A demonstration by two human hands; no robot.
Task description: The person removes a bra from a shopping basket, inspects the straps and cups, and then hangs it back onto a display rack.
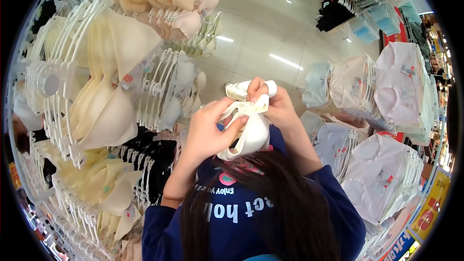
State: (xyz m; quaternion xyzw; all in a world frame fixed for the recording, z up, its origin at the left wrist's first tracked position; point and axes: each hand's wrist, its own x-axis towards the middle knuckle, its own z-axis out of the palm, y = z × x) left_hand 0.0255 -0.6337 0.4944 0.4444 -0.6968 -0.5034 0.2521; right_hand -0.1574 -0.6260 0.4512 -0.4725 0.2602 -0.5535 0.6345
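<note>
A cream-white bra is held up in front of my chest, its moulded cup hanging down and its band bunched at the top. My left hand is closed on the left side of it, thumb and fingers gripping the fabric. The fingers of my right hand pinch the folded band and strap at the upper right. What lies exactly between the right fingertips is partly hidden by the folds. Long dark hair hangs over my navy printed shirt, just below the bra.
On the left, racks carry rows of pale yellow bras on white hangers. Black garments hang lower. On the right are pale packaged-looking garments on racks. A shiny tiled floor runs between them.
</note>
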